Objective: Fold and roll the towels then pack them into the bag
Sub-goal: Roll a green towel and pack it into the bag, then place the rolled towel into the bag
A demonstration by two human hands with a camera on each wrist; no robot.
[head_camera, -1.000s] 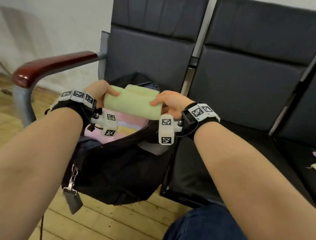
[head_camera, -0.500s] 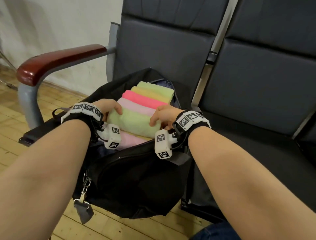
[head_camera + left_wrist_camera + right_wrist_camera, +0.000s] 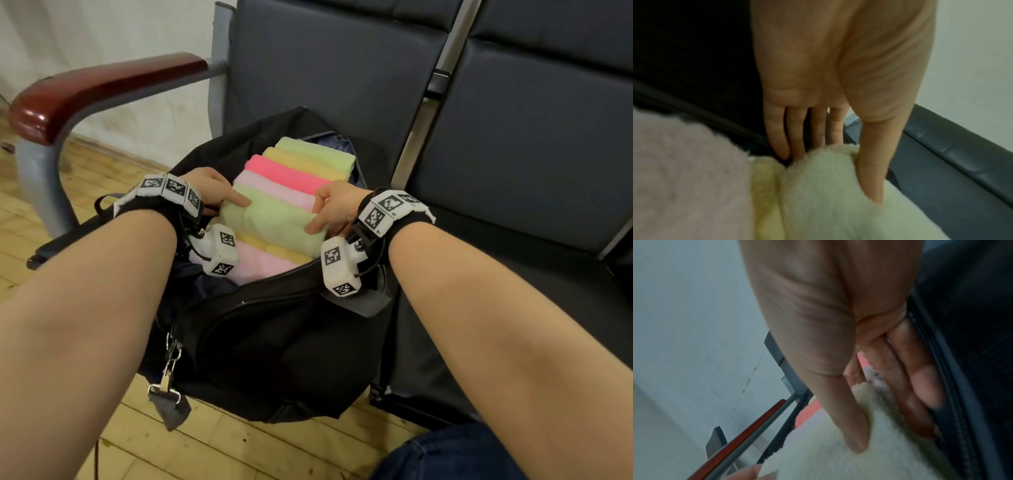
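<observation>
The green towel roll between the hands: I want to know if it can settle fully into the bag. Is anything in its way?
Nothing visible blocks it. The green towel roll, held at its ends by the left hand and right hand, already sits in the open bag, on top of the pink and yellow towels.

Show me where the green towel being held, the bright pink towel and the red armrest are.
green towel [image 3: 274, 219], head view, middle of its top.
bright pink towel [image 3: 281, 171], head view, its upper face.
red armrest [image 3: 102, 85], head view, middle of its top.
</observation>
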